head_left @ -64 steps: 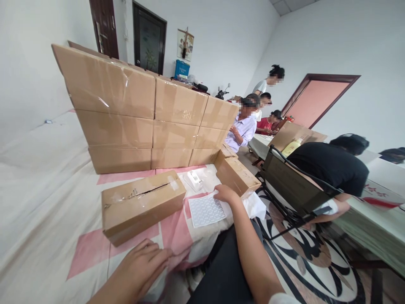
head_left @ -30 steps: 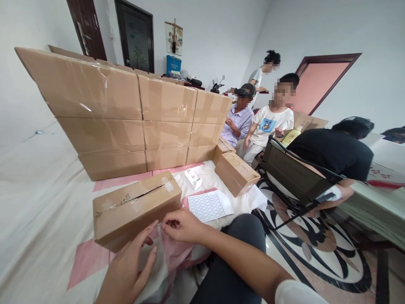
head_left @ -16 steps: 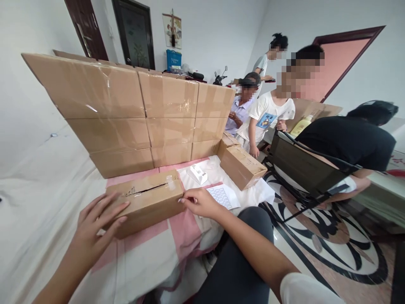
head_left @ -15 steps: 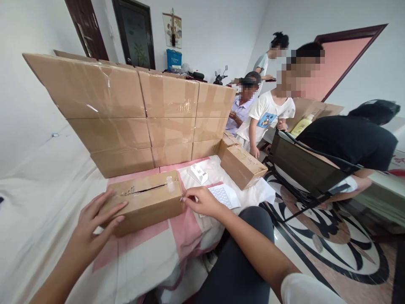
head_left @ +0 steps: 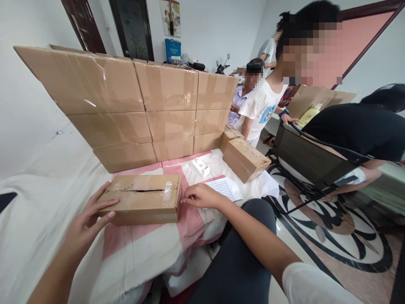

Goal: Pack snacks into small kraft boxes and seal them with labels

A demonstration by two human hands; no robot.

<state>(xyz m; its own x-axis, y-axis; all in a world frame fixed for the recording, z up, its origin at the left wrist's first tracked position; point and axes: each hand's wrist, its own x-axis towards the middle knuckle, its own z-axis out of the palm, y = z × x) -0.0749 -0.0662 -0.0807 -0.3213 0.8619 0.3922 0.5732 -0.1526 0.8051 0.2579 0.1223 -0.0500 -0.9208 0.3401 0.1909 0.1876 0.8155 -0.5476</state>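
A cardboard box (head_left: 136,212) lies on the pink-and-white cloth in front of me, with a torn, ragged slit along its top seam. Around its left end my left hand (head_left: 91,215) is closed, fingers over the top and thumb against the front. Just off the right end, my right hand (head_left: 201,196) pinches a small bit of clear tape (head_left: 182,200) between thumb and forefinger. More clear tape sticks to the top of the box near that end. Beyond my right hand lies a printed sheet of labels (head_left: 225,188), and a small white device (head_left: 200,167) stands behind it.
A wall of taped cardboard boxes (head_left: 171,90) rises behind the work spot. Another carton (head_left: 246,160) sits at the right edge of the cloth (head_left: 139,249). A person in a white shirt (head_left: 261,109) stands beyond it; a person in black sits in a folding chair (head_left: 311,147).
The box has turned slightly, its right end swinging nearer me. My right hand has moved slightly away from that end. The person in the white shirt has come closer to the chair.
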